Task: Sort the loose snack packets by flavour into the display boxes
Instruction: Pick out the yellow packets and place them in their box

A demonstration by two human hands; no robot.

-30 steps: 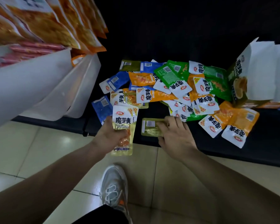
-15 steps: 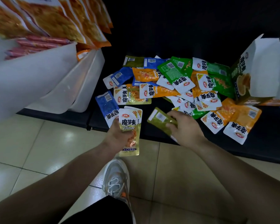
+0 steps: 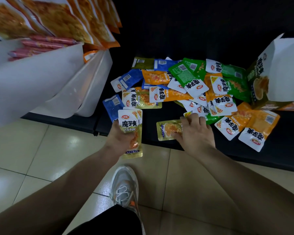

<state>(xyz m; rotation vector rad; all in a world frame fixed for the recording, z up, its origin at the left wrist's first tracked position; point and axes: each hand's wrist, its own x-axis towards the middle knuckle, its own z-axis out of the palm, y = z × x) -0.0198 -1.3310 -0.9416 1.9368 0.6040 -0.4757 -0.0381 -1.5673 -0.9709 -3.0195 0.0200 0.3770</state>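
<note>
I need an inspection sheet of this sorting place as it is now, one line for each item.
Surface: black low shelf, partly covered by packets.
Job's things: mixed pile of orange, green, blue and olive foil snack packets; open olive cardboard display box at its right; single olive packet near the front edge.
Clutter: white plastic bins, red sausage sticks, large orange bags at left.
Grippers: left hand grips stacked olive packets; right hand rests on the single olive packet, grip unclear.
Cables: nothing seen.
Surroundings: beige tiled floor, grey sneaker.
</note>
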